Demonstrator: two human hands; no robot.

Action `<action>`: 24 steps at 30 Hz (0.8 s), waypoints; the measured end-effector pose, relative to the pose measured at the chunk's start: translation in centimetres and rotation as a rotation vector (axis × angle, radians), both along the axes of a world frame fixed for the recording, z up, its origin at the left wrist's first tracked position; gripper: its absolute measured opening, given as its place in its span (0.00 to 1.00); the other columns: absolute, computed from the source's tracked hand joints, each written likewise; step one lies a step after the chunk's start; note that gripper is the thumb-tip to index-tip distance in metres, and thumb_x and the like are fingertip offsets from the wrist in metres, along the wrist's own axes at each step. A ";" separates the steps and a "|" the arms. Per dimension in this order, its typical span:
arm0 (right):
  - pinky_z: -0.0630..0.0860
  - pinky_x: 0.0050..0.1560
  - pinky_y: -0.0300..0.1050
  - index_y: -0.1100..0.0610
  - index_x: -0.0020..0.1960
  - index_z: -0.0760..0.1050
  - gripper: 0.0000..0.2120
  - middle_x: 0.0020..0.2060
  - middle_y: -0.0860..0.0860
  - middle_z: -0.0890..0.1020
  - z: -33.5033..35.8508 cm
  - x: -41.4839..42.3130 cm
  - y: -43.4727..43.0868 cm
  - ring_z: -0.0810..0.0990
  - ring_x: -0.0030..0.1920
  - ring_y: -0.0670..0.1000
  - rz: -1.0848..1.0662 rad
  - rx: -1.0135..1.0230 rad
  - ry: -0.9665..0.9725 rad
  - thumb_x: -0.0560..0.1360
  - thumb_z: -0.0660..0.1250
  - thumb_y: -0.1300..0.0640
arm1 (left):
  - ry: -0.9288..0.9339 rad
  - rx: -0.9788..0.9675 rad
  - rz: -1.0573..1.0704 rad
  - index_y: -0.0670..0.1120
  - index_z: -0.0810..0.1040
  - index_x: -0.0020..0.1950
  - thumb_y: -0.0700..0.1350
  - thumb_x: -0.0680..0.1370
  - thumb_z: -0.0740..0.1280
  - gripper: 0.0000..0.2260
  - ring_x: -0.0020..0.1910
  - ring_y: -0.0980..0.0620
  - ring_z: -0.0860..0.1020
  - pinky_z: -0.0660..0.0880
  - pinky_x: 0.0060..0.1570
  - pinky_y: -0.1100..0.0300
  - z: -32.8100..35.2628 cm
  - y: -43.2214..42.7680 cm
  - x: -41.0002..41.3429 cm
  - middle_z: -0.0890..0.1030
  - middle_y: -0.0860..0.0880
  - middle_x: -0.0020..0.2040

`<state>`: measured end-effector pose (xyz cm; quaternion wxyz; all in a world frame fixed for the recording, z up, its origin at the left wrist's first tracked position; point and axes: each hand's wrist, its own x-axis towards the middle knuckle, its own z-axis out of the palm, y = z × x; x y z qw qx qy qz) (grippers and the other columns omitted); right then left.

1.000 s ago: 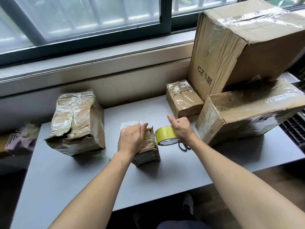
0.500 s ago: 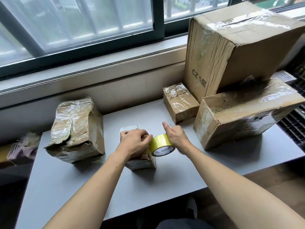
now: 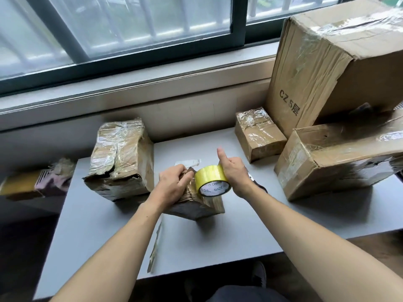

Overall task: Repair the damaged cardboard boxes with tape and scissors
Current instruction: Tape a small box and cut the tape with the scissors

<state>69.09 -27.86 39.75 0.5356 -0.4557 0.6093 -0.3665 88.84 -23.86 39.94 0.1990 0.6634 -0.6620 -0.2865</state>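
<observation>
Boxes sit all over the gray table point(image 3: 98, 247), and the one being fixed is the small crumpled box point(image 3: 196, 205) in the middle, near the person. The left hand point(image 3: 174, 184) has its fingers curled over the top of that box to hold it down. The right hand point(image 3: 234, 173) holds the yellow tape roll point(image 3: 210, 182) right against the box top, with the thumb sticking up. This small box looks soft and squashed, so it will likely bend if pushed hard. It looks light too, so it could slide. Holding it by the top and sides, like now, seems best. The tape is sticky and thin, and it may twist or stick to itself. A taller crushed box point(image 3: 122, 158) stands to the left. On the right are 3 more: a little taped box point(image 3: 259, 134) far back, a flat wide box point(image 3: 340, 162), and a big box point(image 3: 340, 57) leaning on top of it.
</observation>
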 end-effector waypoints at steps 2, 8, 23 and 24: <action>0.57 0.27 0.42 0.57 0.32 0.65 0.24 0.27 0.50 0.62 1.7 0.1 -0.8 0.60 0.27 0.48 0.009 -0.025 -0.027 0.80 0.64 0.42 | 0.230 0.080 0.030 0.49 0.72 0.41 0.55 0.81 0.60 0.13 0.41 0.53 0.72 0.67 0.44 0.55 -0.5 0.2 -0.3 0.74 0.55 0.36; 0.52 0.30 0.46 0.50 0.26 0.57 0.29 0.23 0.44 0.57 0.6 1.6 1.1 0.55 0.26 0.46 0.341 -0.156 0.203 0.81 0.65 0.46 | 0.489 0.231 0.079 0.48 0.76 0.52 0.47 0.85 0.57 0.09 0.43 0.58 0.74 0.71 0.47 0.60 -4.3 2.1 -0.7 0.79 0.53 0.45; 0.54 0.24 0.42 0.53 0.24 0.55 0.31 0.19 0.46 0.57 -0.8 4.3 1.5 0.55 0.21 0.47 0.355 -0.115 0.434 0.82 0.61 0.46 | 0.355 0.197 0.176 0.54 0.72 0.53 0.51 0.80 0.57 0.05 0.51 0.52 0.77 0.76 0.52 0.49 -9.1 3.1 -0.7 0.79 0.54 0.51; 0.55 0.25 0.44 0.54 0.24 0.55 0.31 0.19 0.47 0.57 -0.5 4.1 1.3 0.56 0.21 0.48 0.388 -0.140 0.515 0.82 0.61 0.46 | 0.334 0.189 0.180 0.52 0.70 0.52 0.49 0.82 0.56 0.05 0.49 0.49 0.76 0.74 0.50 0.51 -9.1 3.1 -0.9 0.78 0.52 0.50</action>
